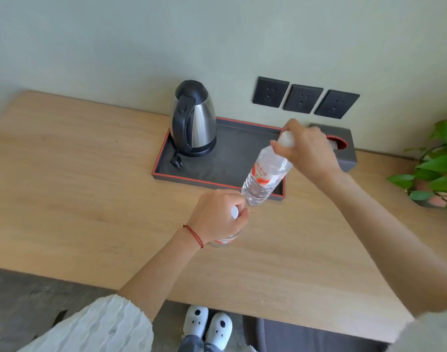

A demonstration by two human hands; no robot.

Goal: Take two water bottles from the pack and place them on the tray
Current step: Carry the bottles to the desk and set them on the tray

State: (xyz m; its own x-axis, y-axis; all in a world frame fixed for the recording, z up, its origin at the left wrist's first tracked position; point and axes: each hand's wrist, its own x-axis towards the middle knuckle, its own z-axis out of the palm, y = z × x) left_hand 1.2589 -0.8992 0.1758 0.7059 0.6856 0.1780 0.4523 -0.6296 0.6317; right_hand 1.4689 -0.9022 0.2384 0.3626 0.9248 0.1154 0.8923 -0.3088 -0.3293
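A dark tray [232, 158] with a red rim lies on the wooden desk against the wall. My right hand [308, 151] grips a clear water bottle [265, 174] with a red label by its white cap, tilted over the tray's front right corner. My left hand [217, 214] holds a second water bottle [223, 241] by the neck over the desk, in front of the tray. Most of that bottle is hidden under my hand; its white cap and a bit of red label show. The pack is out of view.
A steel electric kettle [194, 120] with a loose plug [176, 161] stands on the tray's left end. A dark tissue box [344, 151] sits right of the tray, a potted plant [435, 168] at the far right. Three wall sockets [303, 99] are above.
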